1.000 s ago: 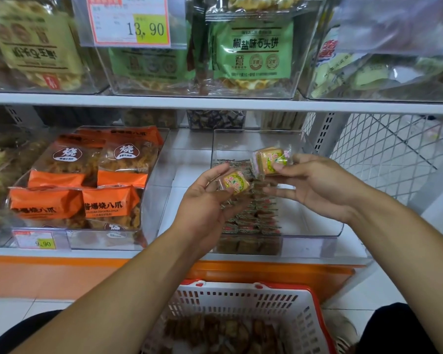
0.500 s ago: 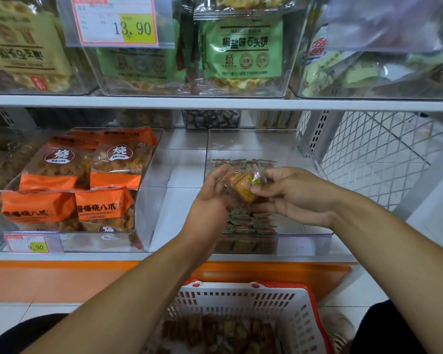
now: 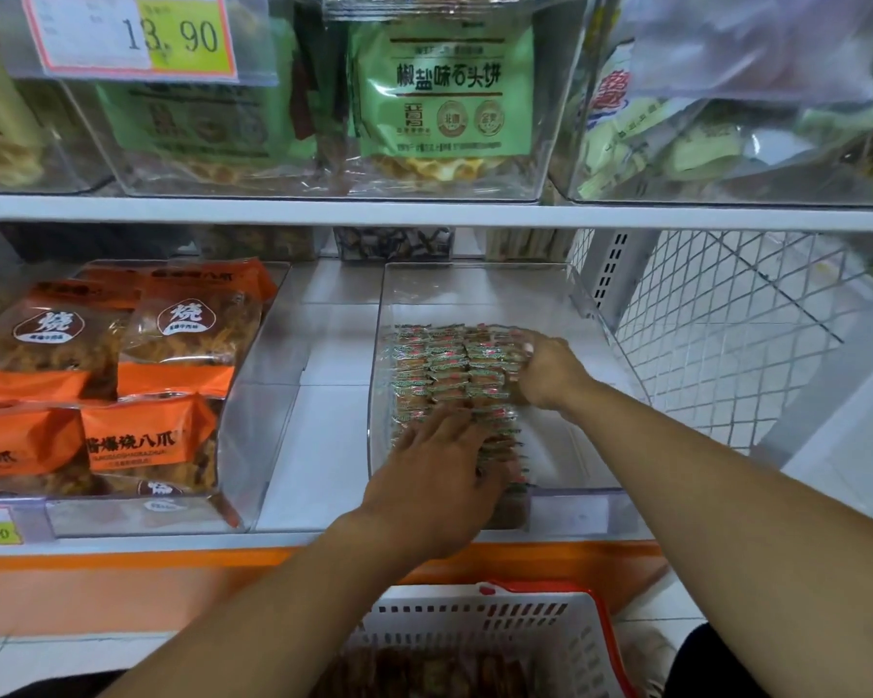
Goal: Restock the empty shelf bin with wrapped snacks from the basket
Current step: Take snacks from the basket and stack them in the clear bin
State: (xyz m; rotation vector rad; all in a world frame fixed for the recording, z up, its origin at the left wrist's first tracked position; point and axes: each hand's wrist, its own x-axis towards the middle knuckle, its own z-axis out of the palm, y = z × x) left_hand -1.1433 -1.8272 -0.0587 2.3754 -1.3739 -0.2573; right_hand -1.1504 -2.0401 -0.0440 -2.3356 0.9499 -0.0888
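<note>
Both hands have dropped from mid-air, where each pinched a wrapped snack, down into the clear plastic shelf bin [image 3: 595, 314]. The left hand [image 3: 437, 476] lies palm-down with fingers spread and nearly straight, pressing on the near rows of small green-and-red wrapped snacks [image 3: 439, 360]. Farther in, the right hand [image 3: 545, 370] rests at the right edge of those rows with its fingers bent down onto the packets; whether it pinches one I cannot tell. The snacks fill only the bin's left part, packed tight against its left wall. Right of the right hand the bin floor is bare up to the right wall, and beyond both hands bare floor runs to the back wall. Left of the left hand, past a strip of white shelf, stand orange snack bags [image 3: 137, 440] in a neighbouring clear bin. Beneath the forearms sits the white plastic basket with a red rim [image 3: 570, 642], more brown wrapped snacks in it.
</note>
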